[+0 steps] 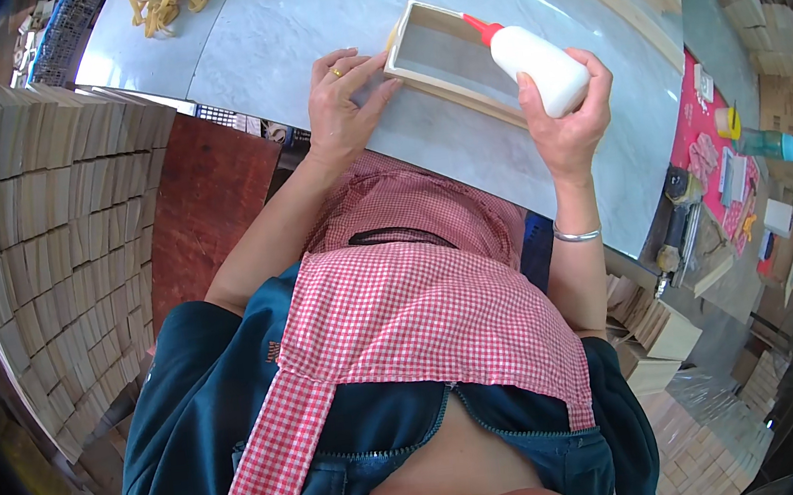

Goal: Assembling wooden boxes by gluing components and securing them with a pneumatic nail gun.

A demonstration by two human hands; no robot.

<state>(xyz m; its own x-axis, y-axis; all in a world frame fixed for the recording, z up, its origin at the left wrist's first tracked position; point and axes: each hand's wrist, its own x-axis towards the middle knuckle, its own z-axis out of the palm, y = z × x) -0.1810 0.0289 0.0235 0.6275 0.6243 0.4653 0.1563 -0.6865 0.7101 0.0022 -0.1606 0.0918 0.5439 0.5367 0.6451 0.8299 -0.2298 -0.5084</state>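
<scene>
A narrow rectangular wooden frame [458, 97] lies on the pale marbled tabletop, its bare inside showing the table surface. My left hand [344, 102] is at the frame's left end, fingers stretched out and apart. Its index finger and thumb reach the near left corner and seem to touch it. In my right hand [572, 115] is a white squeeze bottle [541, 70], gripped round its body and tilted. The bottle's red nozzle [481, 29] points up and left, with its tip over the far edge of the frame. Whether anything comes out of the tip is too small to tell.
Tan rubber bands [168, 2] lie in a heap at the far left of the table [283, 26]. Wooden strips [618, 2] line the far right side. Tall stacks of wood pieces [62, 227] stand at left beside a reddish-brown board [210, 200]. A bluish bottle [766, 145] sits at right.
</scene>
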